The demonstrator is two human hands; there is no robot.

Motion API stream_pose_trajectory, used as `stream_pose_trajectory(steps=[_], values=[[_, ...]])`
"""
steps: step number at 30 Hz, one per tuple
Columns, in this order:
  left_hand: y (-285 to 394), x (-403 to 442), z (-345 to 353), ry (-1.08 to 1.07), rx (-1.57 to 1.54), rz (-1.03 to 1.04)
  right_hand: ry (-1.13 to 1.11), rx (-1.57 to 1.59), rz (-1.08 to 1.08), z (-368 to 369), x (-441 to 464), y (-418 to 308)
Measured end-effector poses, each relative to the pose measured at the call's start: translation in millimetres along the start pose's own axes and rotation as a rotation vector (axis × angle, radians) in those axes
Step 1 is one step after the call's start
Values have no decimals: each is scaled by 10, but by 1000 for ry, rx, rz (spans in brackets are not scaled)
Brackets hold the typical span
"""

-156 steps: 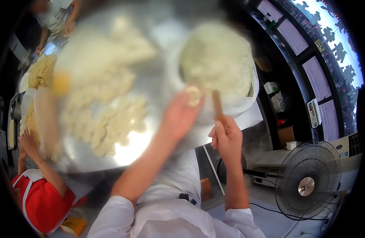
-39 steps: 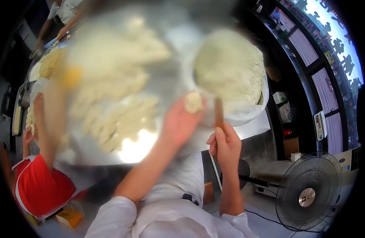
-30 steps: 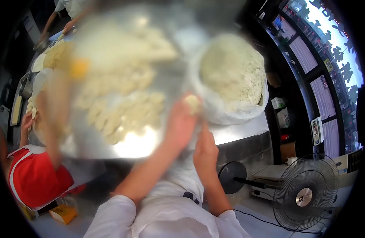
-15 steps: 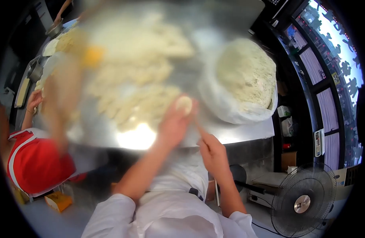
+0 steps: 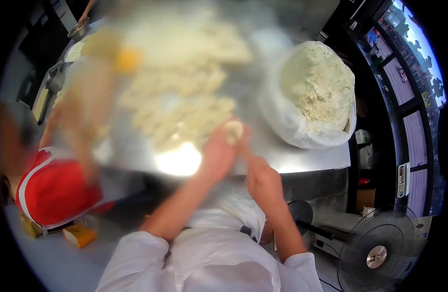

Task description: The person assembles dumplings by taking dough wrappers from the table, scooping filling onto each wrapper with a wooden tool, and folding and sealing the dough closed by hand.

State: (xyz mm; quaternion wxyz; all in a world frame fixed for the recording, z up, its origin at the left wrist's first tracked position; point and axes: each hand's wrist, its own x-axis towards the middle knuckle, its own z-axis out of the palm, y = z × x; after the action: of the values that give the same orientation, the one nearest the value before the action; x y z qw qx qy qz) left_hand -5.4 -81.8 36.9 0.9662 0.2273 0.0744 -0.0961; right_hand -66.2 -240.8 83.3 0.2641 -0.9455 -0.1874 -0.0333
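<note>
My left hand (image 5: 219, 152) is closed around a small, pale round piece of dough (image 5: 233, 130), held up over the near edge of the metal table. My right hand (image 5: 264, 180), just to the right and lower, is wrapped around a thin stick (image 5: 245, 149) whose tip points up to the dough. Blur hides the exact kind of stick and whether its tip touches the dough. Beyond my left hand, many pale dough pieces (image 5: 185, 114) lie in rows on the metal table (image 5: 302, 160), smeared by a foggy patch.
To the right stands a white plastic bag (image 5: 302, 138) full of flour-like mass. A person in a red garment (image 5: 63, 194) works at my left, arms over the table. A standing fan (image 5: 377, 255) is at lower right, and a yellow box (image 5: 79, 235) lies on the floor.
The whole view has shifted, so the table and bag appear farther right. Both hands keep their hold, close together. The person at left has moved an arm and leaned in.
</note>
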Motion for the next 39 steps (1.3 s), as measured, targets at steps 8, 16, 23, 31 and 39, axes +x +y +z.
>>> stream_pose_trajectory(steps=[8, 16, 23, 31, 39], values=[[-16, 122, -275, 40, 474, 148, 284, 230, 26, 94, -59, 116], [52, -26, -27, 49, 458, 77, 113, 91, -12, 31, -107, 152], [62, 3, -99, 6, 180, 109, -29, 978, 548, 62, -247, 93], [122, -138, 143, -2, -40, 67, 195, 490, 254, 248, -301, 27], [331, -268, -148, 35, -61, 91, 390, 255, 310, -188, -152, 444]])
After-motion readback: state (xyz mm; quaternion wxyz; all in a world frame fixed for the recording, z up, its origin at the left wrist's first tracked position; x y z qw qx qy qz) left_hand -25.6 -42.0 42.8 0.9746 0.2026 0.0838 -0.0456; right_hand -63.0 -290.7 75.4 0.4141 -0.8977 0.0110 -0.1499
